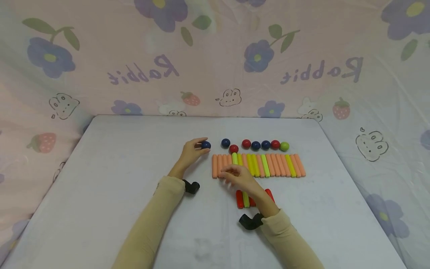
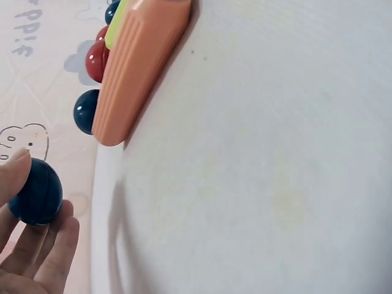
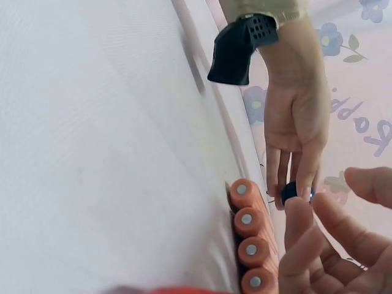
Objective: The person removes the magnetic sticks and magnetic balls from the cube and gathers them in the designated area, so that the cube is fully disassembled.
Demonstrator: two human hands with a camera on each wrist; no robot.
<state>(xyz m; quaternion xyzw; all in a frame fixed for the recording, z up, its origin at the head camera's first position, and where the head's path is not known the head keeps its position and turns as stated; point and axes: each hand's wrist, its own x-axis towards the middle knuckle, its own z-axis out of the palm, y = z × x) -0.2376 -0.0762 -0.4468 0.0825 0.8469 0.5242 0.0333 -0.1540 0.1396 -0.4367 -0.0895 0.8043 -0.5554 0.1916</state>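
Observation:
My left hand pinches a dark blue ball between thumb and fingers, left of a line of balls. Over the left part of a row of sticks, my right hand hovers with loosely bent fingers and holds nothing. Those sticks lie side by side: mostly orange sticks, with some yellow and light green ones among them. Grey discs show in the ends of the orange sticks in the right wrist view. Partly hidden behind my right forearm is a shorter group of red sticks with a green stick.
Behind the stick row lie several balls: a blue ball, a red ball, a green ball and others in red and blue. A printed curtain hangs around the white table. Black wrist devices sit at both cuffs.

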